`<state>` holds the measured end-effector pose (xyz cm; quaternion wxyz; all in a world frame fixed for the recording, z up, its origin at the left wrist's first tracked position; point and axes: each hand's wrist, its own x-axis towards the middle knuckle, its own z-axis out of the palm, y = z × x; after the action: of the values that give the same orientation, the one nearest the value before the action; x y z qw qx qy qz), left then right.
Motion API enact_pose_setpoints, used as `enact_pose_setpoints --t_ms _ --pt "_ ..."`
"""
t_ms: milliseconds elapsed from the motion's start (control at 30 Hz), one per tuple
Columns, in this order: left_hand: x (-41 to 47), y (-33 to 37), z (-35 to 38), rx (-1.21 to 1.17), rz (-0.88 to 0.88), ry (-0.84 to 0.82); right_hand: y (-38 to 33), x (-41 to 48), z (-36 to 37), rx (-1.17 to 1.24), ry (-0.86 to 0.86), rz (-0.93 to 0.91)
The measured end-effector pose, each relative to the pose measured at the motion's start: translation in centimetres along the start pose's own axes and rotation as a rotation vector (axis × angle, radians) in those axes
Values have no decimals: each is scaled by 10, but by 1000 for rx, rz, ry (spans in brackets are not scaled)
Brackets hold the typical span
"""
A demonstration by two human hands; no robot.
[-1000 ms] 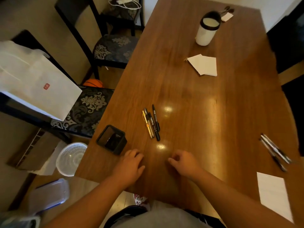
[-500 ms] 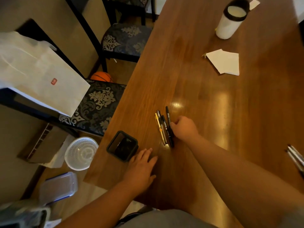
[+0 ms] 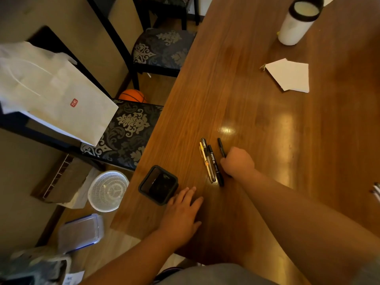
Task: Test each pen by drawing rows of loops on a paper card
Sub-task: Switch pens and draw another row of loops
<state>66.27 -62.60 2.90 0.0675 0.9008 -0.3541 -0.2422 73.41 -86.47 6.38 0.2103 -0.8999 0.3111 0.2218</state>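
1. Wooden and glossy brown, the desk (image 3: 267, 124) has its near edge closest to the person. The left hand (image 3: 181, 214) lies flat on it there, palm down. Its fingers (image 3: 189, 194) are straight, slightly spread, and hold nothing.
2. Just beyond those fingertips, by the desk's left edge, stands a black square pen holder (image 3: 158, 185). Whether the fingertips touch its corner cannot be told.
3. Further in and to the right, the right hand (image 3: 238, 161) is a fist, its fingers (image 3: 226, 161) curled round a black pen (image 3: 221, 148). The pen's far end sticks out beyond the hand and points away from the person.
4. Just left of that hand three more pens lie side by side on the desk, roughly parallel. A black marker (image 3: 214, 165) is nearest the hand, a clear-barrelled pen (image 3: 207, 159) is in the middle, and a yellow pen (image 3: 203, 155) is on the left. The held pen lies a little apart from them.
5. At the right border, a few pale pens (image 3: 377, 191) are cut off by the frame.
6. Well beyond the hands, white paper cards (image 3: 290, 76) lie overlapped on the desk, far from every pen.
7. Farthest on the desk stands a white cup (image 3: 294, 31) with a black rim.
8. Left of the desk, near to far, are a clear plastic box (image 3: 81, 231) and a white basket (image 3: 108, 190) on the floor. Beyond them a white paper bag (image 3: 51, 95) rests on a chair (image 3: 127, 128) with a patterned seat, and past that is an orange ball (image 3: 132, 95).
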Motion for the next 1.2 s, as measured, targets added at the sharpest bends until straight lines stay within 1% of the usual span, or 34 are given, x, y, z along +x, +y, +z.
enact_pose_setpoints --t_ms 67,133,233,333,433,500,567,667,733,800,1000,1200 --pt "0 0 -1 0 6 -2 12 -7 3 13 -24 20" --pt "0 0 -3 -6 14 -6 26 -19 5 91 -71 32" --pt "0 4 -9 -49 16 -12 51 -51 15 383 -132 73" --pt "2 7 -17 -183 -27 2 70 -92 27 656 -162 121" --pt "4 23 -25 -287 44 -6 95 -144 30 903 -207 161" --pt "3 40 -29 -360 113 -51 111 -174 32 1000 -180 191" --pt "2 62 -32 -400 191 -75 125 -195 35 1081 -122 255" --pt "0 92 -35 -436 303 -67 142 -211 37 1206 -41 365" --pt "0 114 -37 -450 359 -102 157 -219 35 1288 9 400" --pt "1 135 -36 -435 400 -122 171 -225 31 1358 31 402" --pt "9 190 -27 -269 532 -75 221 -234 17 1462 16 340" --pt "12 258 -2 -179 526 -66 289 -238 7 1510 -81 264"
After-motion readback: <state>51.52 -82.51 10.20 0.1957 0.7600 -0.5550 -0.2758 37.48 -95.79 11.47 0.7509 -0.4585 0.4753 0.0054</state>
